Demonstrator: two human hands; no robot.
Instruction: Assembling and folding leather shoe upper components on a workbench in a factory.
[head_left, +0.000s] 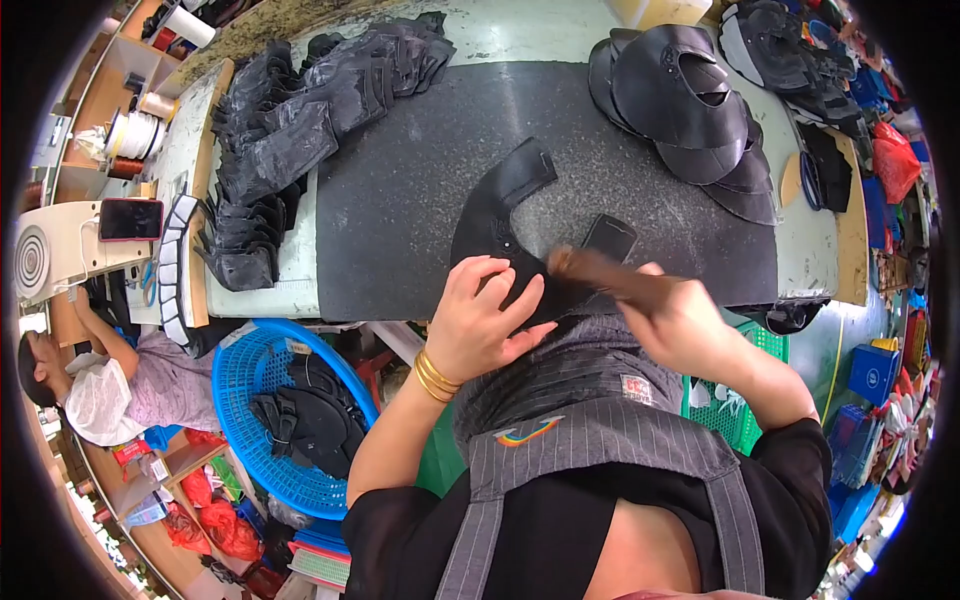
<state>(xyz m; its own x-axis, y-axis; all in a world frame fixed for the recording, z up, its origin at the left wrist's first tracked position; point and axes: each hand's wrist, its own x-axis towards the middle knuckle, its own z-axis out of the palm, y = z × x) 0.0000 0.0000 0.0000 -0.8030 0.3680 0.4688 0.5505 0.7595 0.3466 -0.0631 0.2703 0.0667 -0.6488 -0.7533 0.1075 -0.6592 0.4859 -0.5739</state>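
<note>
A curved black leather shoe-upper piece lies near the front edge of a dark work mat. My left hand rests over its lower part with fingers spread and bent, pressing it down. Gripped in my right hand is a brown brush-like tool, blurred by motion. Its fuzzy tip is over the inner curve of the piece, and I cannot tell whether it touches. The other arm of the piece shows beyond the tool; part of the piece is hidden by my hands.
Rows of stacked black leather parts line the mat's left edge. Larger black uppers are piled at its far right. A blue basket with black pieces stands below left; a green basket is below right. Another person is at the left.
</note>
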